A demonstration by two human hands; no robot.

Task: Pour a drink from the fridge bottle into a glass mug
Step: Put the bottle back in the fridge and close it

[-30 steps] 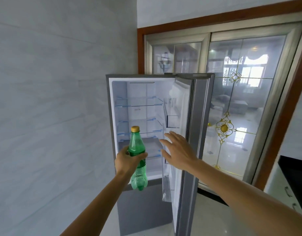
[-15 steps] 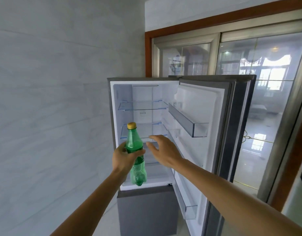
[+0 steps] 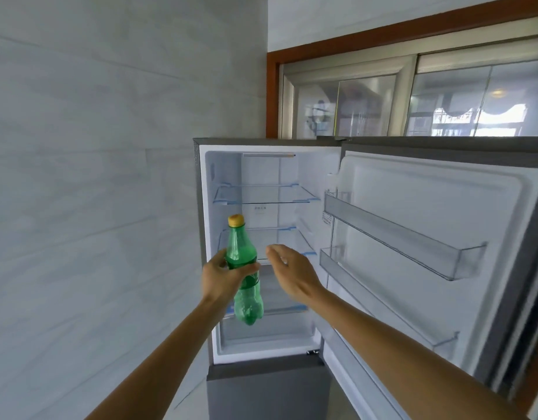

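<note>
Left hand grips the green bottle at mid-body, upright, yellow cap uppermost. Right hand hovers just beside it, fingers relaxed, holding nothing. Behind both hands: fridge, its door swung wide to the right.

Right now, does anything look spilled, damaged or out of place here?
Nothing stands out. The green bottle is upright, its yellow cap on, held by the left hand; the right hand is open beside it. The fridge door stands open.
</note>
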